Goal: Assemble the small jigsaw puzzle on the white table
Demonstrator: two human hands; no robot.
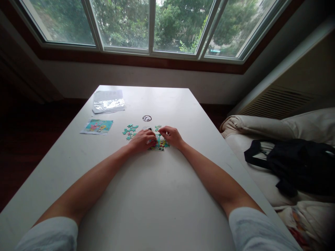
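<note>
A partly joined jigsaw puzzle (158, 145) with a colourful cartoon picture lies on the table between my hands. My left hand (142, 141) rests at its left side, fingers curled over its edge; whatever lies under the fingertips is hidden. At the puzzle's upper right, my right hand (172, 136) has thumb and fingers drawn together in a pinch. Anything inside that pinch is too small to tell. Loose green puzzle pieces (130, 130) are scattered left of my left hand. A few more loose pieces (157, 128) sit just beyond the puzzle.
The white table (151, 195) stretches toward a window (151, 28). On its left side are a printed cartoon picture (97, 126) and papers with a clear plastic bag (109, 101). A round, dark-rimmed spot (147, 118) lies beyond my hands. Dark clothing (298, 164) covers a pale sofa (258, 126) at right.
</note>
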